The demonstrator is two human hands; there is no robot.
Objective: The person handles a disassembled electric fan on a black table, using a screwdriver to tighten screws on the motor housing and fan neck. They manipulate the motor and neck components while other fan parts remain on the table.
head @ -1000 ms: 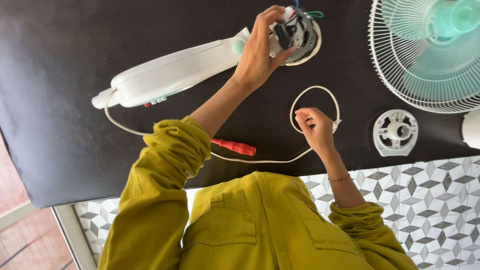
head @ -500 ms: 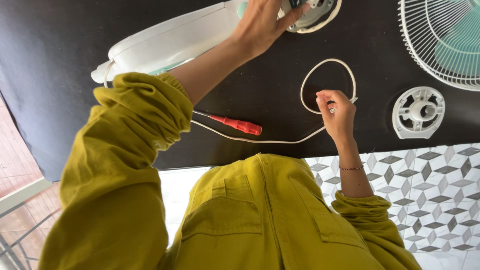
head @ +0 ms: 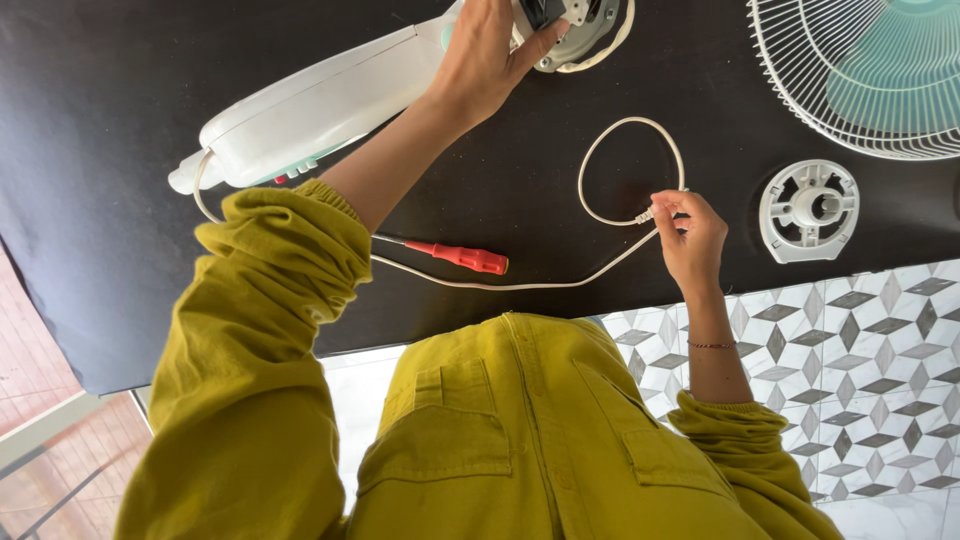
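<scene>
Left hand (head: pixel 480 65) clamps the motor (head: pixel 570 25) end of the white fan body (head: pixel 320 105), which lies slanting across the worktop (head: pixel 100 120), motor end far-right. Right hand (head: pixel 690 235) pinches the looped cord (head: pixel 600 200).

Glossy plastic fan body (head: pixel 310 110), matt cloth (head: pixel 100 130)

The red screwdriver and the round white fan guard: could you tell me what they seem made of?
Red screwdriver handle looks like matte moulded plastic, uniformly coloured. Round white fan guard: probably coated metal wire, judging by thin, evenly radiating spokes.
</scene>
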